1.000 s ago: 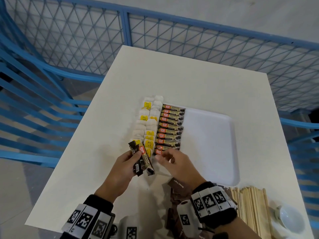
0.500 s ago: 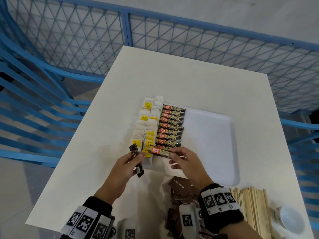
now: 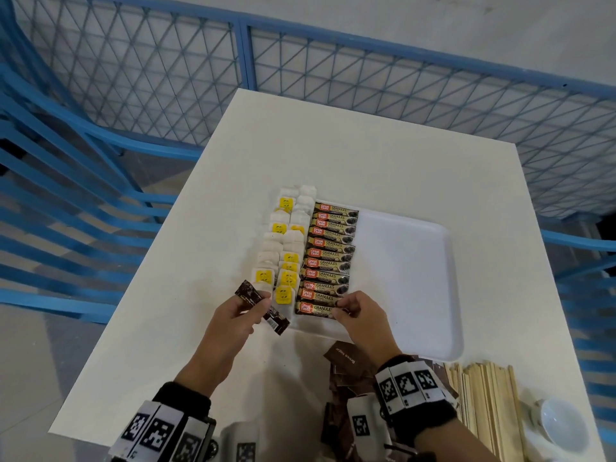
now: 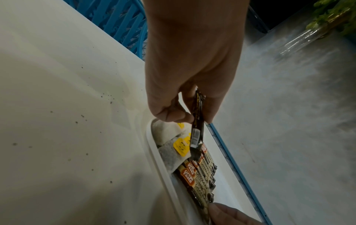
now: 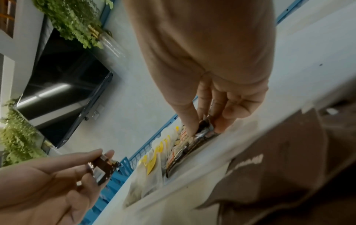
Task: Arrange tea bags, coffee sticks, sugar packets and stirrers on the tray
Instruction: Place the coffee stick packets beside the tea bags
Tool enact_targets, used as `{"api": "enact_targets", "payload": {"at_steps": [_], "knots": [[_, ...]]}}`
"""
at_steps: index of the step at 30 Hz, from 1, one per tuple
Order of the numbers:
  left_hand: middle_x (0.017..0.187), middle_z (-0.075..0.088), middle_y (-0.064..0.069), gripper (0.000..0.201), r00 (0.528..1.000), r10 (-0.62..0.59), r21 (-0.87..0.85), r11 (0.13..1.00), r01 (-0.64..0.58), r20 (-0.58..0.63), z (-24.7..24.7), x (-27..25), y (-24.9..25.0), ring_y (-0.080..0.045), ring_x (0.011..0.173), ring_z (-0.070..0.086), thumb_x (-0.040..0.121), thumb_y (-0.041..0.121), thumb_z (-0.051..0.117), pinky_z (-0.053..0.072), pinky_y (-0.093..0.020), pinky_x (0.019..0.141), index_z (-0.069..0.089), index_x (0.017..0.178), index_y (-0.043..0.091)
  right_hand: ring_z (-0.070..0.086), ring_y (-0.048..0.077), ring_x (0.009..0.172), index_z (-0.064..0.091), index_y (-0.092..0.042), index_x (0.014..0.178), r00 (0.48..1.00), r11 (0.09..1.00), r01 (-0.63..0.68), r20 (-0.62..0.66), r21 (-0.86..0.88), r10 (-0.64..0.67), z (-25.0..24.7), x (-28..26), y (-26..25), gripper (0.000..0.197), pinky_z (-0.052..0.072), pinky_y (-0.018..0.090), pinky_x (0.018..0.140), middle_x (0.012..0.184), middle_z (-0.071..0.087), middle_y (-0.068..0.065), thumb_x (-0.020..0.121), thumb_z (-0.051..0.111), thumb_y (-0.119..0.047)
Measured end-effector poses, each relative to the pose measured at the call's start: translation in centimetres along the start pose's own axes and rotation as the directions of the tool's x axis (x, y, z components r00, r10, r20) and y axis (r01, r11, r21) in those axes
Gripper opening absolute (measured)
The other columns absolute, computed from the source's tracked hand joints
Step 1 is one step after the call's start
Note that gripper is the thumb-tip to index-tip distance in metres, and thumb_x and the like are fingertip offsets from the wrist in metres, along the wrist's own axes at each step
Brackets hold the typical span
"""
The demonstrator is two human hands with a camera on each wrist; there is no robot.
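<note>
Since a second ago one of the two coffee sticks we held in our left hand has gone across to our right hand, which now sets it down as the nearest coffee stick in the row on the tray. Our right thumb and fingertips pinch the right end of that stick, low against the tray floor.

Our left hand holds the spare coffee stick pinched between thumb and fingers, tilted, just above the near left corner of the tray. Its far end hangs over the nearest tea bags.

On the tray, the tea bags lie in two overlapping columns along the left edge, many showing yellow tags. Just to their right the coffee sticks lie in a single stack-like row, each stick crosswise, running from far to near. We see bare white tray right of them.

On the white table, near the tray's near edge, lie the brown sugar packets in a loose pile, partly hidden by our right wrist. Right of them lie the wooden stirrers, side by side, and a white cup sits at the near right corner.
</note>
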State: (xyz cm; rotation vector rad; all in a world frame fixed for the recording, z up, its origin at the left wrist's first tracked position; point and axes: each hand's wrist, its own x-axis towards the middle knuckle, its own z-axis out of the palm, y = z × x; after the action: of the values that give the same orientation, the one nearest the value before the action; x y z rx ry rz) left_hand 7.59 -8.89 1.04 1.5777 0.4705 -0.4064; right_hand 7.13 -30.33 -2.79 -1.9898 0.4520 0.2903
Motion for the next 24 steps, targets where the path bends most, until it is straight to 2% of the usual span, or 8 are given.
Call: {"api": "enact_targets", "payload": {"at_steps": [3, 6, 11, 14, 16, 20, 22, 24], "knots": [[0.081, 0.060, -0.001, 0.011, 1.000, -0.002, -0.013, 1.000, 0.002, -0.010, -0.2, 0.0, -0.2, -0.012, 0.070, 0.046, 0.090, 0.013, 0.060, 0.038, -0.024, 0.066, 0.068, 0.094, 0.019, 0.056, 0.007, 0.077, 0.053, -0.025, 0.076, 1.000, 1.000, 0.018, -0.013, -0.023, -0.018, 0.4, 0.1, 0.1, 0.021, 0.041, 0.009, 0.065, 0.081, 0.060, -0.008, 0.081, 0.069, -0.013], [0.080, 0.061, -0.001, 0.010, 1.000, -0.013, -0.053, 0.999, 0.012, -0.018, -0.1, 0.1, -0.3, -0.011, 0.069, 0.049, 0.090, 0.013, 0.060, 0.040, -0.023, 0.067, 0.067, 0.094, 0.018, 0.057, 0.015, 0.082, 0.055, -0.018, 0.083, 0.998, 0.996, 0.041, -0.050, -0.074, -0.045, 0.6, 0.3, 0.4, 0.016, 0.042, 0.013, 0.070, 0.090, 0.062, 0.002, 0.080, 0.070, -0.013], [0.079, 0.065, -0.003, 0.014, 0.999, -0.028, -0.125, 0.992, 0.032, 0.036, 0.1, 0.1, -0.4, -0.002, 0.063, 0.060, 0.086, 0.010, 0.064, 0.047, -0.022, 0.069, 0.064, 0.100, 0.008, 0.049, 0.001, 0.075, 0.053, -0.018, 0.085, 0.991, 0.983, 0.083, -0.091, -0.166, -0.099, 0.7, 0.4, 0.4, 0.017, 0.038, 0.000, 0.065, 0.097, 0.053, 0.005, 0.080, 0.068, -0.011], [0.082, 0.067, -0.010, 0.013, 0.997, -0.025, -0.154, 0.987, 0.035, 0.067, 0.4, 0.0, -0.3, -0.008, 0.066, 0.065, 0.084, 0.005, 0.065, 0.050, -0.022, 0.069, 0.061, 0.096, 0.006, 0.048, 0.000, 0.073, 0.054, -0.017, 0.086, 0.983, 0.969, 0.148, -0.082, -0.199, -0.167, 0.7, 0.0, -0.5, 0.012, 0.036, -0.002, 0.067, 0.095, 0.052, 0.005, 0.083, 0.066, -0.014], [0.089, 0.067, -0.016, 0.014, 0.996, -0.014, -0.164, 0.986, 0.029, 0.091, 0.5, -0.1, -0.2, -0.014, 0.072, 0.065, 0.083, -0.002, 0.064, 0.052, -0.023, 0.069, 0.059, 0.090, 0.008, 0.050, 0.001, 0.071, 0.056, -0.016, 0.085, 0.987, 0.975, 0.159, -0.011, -0.154, -0.163, 0.6, -0.6, -1.6, 0.010, 0.038, 0.003, 0.064, 0.088, 0.056, 0.002, 0.088, 0.062, -0.023], [0.104, 0.070, -0.013, 0.022, 0.981, 0.043, -0.115, 0.993, -0.021, 0.188, 0.7, -0.1, -0.3, -0.022, 0.091, 0.065, 0.082, -0.014, 0.058, 0.052, -0.016, 0.071, 0.054, 0.088, 0.007, 0.056, 0.008, 0.062, 0.062, -0.011, 0.089, 0.967, 0.999, -0.020, 0.253, 0.038, 0.010, 0.6, -1.7, -3.8, 0.038, 0.042, 0.016, 0.061, 0.077, 0.064, -0.004, 0.092, 0.047, -0.046], [0.106, 0.071, -0.010, 0.024, 0.969, 0.068, -0.086, 0.995, -0.049, 0.239, 0.8, -0.1, -0.4, -0.021, 0.099, 0.065, 0.081, -0.017, 0.055, 0.051, -0.016, 0.074, 0.052, 0.087, 0.007, 0.057, 0.009, 0.059, 0.063, -0.012, 0.090, 0.943, 0.986, -0.067, 0.333, 0.150, 0.013, 0.4, -1.9, -4.1, 0.026, 0.043, 0.017, 0.054, 0.074, 0.065, -0.002, 0.092, 0.053, -0.035], [0.108, 0.070, -0.007, 0.024, 0.961, 0.068, -0.051, 0.997, -0.056, 0.268, 0.8, -0.1, -0.4, -0.018, 0.100, 0.064, 0.082, -0.016, 0.055, 0.051, -0.016, 0.076, 0.054, 0.089, 0.006, 0.057, 0.007, 0.055, 0.062, -0.012, 0.089, 0.942, 0.964, -0.088, 0.337, 0.251, -0.002, 0.1, -2.0, -4.0, 0.006, 0.044, 0.016, 0.051, 0.071, 0.064, 0.002, 0.088, 0.062, -0.018]]}}
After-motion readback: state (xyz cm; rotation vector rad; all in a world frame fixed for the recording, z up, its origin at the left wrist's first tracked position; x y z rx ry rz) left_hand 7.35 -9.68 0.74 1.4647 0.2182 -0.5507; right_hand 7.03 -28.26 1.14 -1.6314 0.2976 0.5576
